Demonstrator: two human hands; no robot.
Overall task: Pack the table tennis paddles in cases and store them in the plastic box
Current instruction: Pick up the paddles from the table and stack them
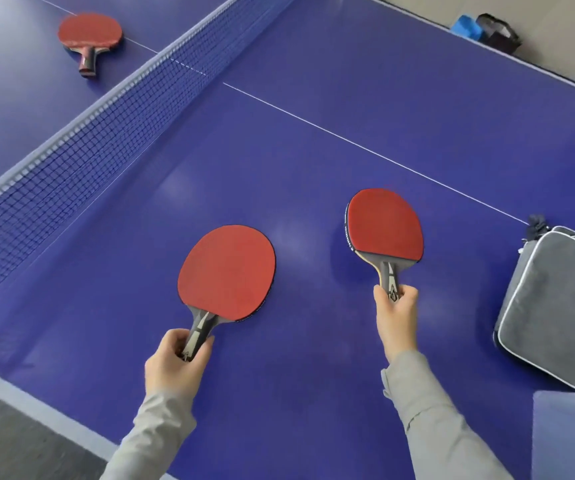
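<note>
Your left hand [175,362] grips a red paddle [227,271] by its handle, and your right hand [397,317] grips a second paddle [384,226] beside it. Grey cases [552,313] lie on the worktop [313,150] at your right, and a third paddle [89,32] sits beyond the net [106,133].

The near-left paddle [227,273], near-right paddle [384,226] and far-left paddle [89,32] make three, with two grey cases [552,306] at the right and one net [82,143].

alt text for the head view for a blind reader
Left hand grips the left paddle, right hand the right paddle, both red, at a blue table. Grey cases lie at its right edge, a third paddle beyond the net.
</note>
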